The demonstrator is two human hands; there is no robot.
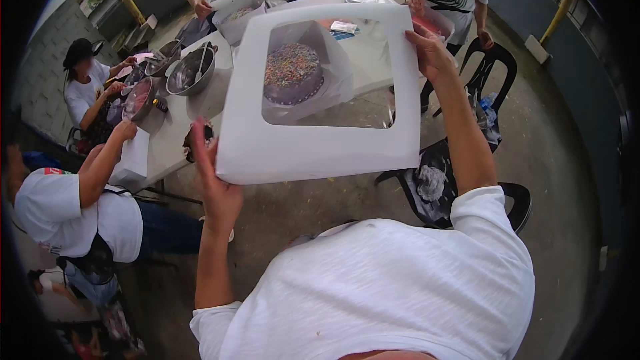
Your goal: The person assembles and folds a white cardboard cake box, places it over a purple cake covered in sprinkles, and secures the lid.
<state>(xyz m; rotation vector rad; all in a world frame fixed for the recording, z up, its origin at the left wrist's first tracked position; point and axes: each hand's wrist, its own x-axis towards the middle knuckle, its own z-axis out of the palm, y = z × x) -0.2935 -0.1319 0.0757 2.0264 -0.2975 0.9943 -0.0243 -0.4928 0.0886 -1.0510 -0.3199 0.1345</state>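
Note:
I hold up a white cardboard cake box lid point(320, 155) with a clear window, tilted in front of me. My left hand point(221, 202) presses against its lower left corner, fingers extended and slightly blurred. On the upper right edge, my right hand point(431, 57) grips the lid, the fingertips partly behind it. Through the window shows a round cake point(292, 80) coated with coloured sprinkles, with beaded piping around its base. It sits in an opened white box point(332, 72) on the table. The lid hides part of that box and of the table edge.
A white table point(170, 147) carries metal mixing bowls point(191, 72) and another box point(240, 12) at the far side. People stand or sit around it; one at left handles a white box point(131, 152). Black plastic chairs point(440, 185) stand at right, one bearing crumpled plastic point(431, 183).

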